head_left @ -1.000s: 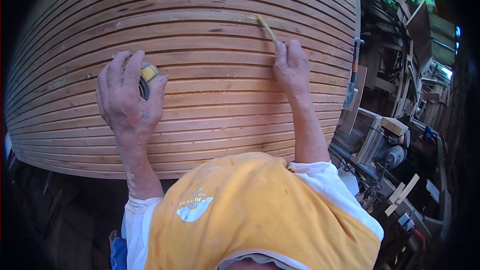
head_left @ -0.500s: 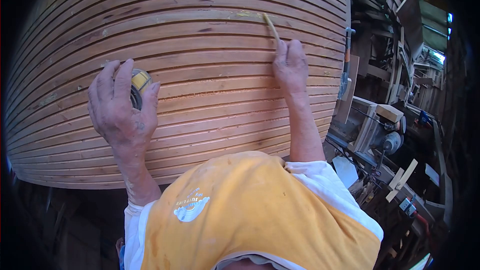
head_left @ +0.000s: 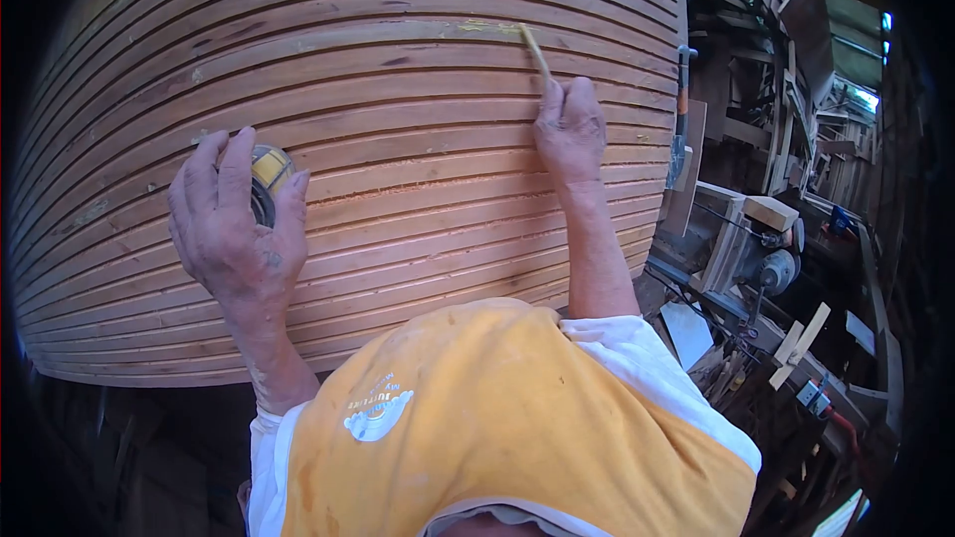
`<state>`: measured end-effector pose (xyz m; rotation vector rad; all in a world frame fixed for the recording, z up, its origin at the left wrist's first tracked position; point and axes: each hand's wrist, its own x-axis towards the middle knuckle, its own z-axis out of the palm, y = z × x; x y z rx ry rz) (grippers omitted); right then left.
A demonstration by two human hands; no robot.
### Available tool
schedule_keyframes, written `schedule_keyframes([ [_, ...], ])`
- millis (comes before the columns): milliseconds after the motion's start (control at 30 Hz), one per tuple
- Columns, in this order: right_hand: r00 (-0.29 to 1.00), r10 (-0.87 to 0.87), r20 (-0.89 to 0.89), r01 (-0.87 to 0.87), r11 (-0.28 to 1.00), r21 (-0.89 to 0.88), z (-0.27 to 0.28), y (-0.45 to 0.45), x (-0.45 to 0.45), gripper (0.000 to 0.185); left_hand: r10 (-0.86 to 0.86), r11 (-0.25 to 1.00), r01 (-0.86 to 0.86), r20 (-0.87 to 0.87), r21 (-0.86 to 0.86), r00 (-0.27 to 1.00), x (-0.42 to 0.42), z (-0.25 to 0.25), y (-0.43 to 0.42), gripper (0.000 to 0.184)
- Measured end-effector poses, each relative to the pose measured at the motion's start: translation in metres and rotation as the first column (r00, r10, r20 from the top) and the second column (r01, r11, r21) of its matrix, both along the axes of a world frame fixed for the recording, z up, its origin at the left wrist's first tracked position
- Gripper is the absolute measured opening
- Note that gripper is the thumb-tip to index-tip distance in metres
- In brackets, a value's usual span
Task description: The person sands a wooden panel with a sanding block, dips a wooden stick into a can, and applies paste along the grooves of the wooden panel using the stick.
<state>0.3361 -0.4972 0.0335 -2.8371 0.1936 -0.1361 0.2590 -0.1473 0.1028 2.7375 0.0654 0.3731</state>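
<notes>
My left hand (head_left: 235,224) is curled around a small round dark-rimmed container (head_left: 269,171) with yellow matter in it; the fingers and palm hide part of it. Held against the slatted wooden panel (head_left: 418,169), it sits left of the middle. In my right hand (head_left: 571,131) is a thin wooden stick (head_left: 534,50), pinched between thumb and fingers. Its tip touches, or nearly touches, an upper slat beside a streak of yellow smears (head_left: 481,26). Dark grooves run between the slats.
To the right stand a clamp-like metal bar (head_left: 682,99) at the panel's edge, a grey power tool (head_left: 779,270), wooden blocks (head_left: 770,211) and crossed wood strips (head_left: 801,346). Stacked boards (head_left: 846,149) fill the far right. Below the panel it is dark.
The view has shifted slightly, so the panel and both hands sit a little further left. The stick tip stays by the same yellow smears, and both hands keep their hold.
</notes>
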Motion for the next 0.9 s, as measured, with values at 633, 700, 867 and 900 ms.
schedule_keyframes([
  [633, 1.000, 0.017, 0.015, -0.017, 1.000, -0.011, -0.001, -0.008, -0.003, 0.029, -0.015, 1.000, 0.015, 0.016, 0.023, 1.000, 0.001, 0.001, -0.002, 0.051],
  [700, 0.999, -0.003, 0.035, 0.005, 0.997, -0.073, -0.004, -0.024, 0.001, 0.030, -0.017, 0.999, 0.016, 0.025, 0.029, 1.000, 0.001, 0.000, -0.001, 0.050],
  [867, 0.997, 0.079, -0.018, -0.079, 0.996, -0.039, -0.002, 0.000, 0.000, 0.028, -0.008, 0.999, 0.007, 0.032, 0.034, 0.999, 0.000, 0.000, -0.003, 0.049],
  [900, 0.989, 0.149, 0.008, -0.149, 0.989, -0.021, -0.001, 0.015, 0.001, 0.027, 0.000, 0.999, -0.001, 0.033, 0.042, 0.999, 0.000, 0.001, -0.003, 0.049],
])
